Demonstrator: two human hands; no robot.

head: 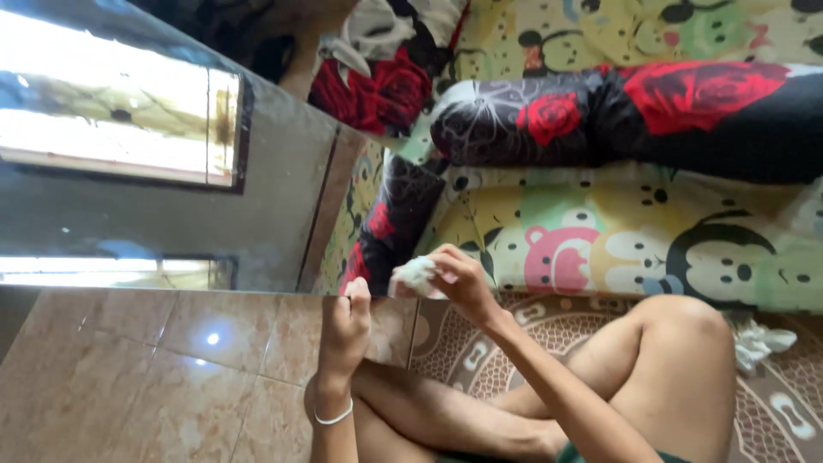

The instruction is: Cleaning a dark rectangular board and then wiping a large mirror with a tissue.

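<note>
Seated on a tiled floor [154,377], right hand [463,279] pinching a crumpled white wad [417,274], best kept firm, beside the loosely curled, empty left hand [345,321].

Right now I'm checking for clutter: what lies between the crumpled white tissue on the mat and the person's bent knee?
In the head view, only bare patterned mat lies between the white tissue and the knee; nothing else sits there.
</note>
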